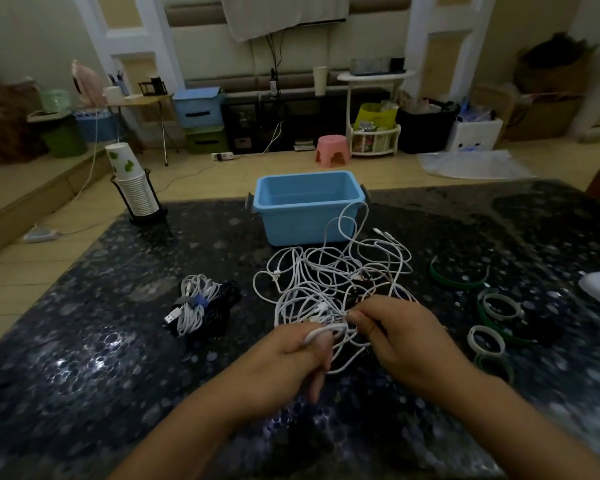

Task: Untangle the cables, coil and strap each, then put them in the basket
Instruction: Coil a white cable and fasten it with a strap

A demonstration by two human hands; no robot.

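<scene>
Both hands' grip (pixel 340 329) at cable tangle's (pixel 333 275) near edge

Dim room light, soft focus across my wide-angle view.
Glare speckles the glossy dark table (pixel 84 341) near its left edge; my forearms blur toward the bottom, and walls bow at the corners.

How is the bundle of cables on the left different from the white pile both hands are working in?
The strapped bundle is coiled tight and bound with a strap; the loose tangle sprawls in open loops. The strapped bundle lies untouched, while the left hand and right hand grip strands of the loose tangle. One loop of the loose tangle leans against the blue basket; the strapped bundle lies apart from it. Both hold white cable and sit on the dark table.
</scene>
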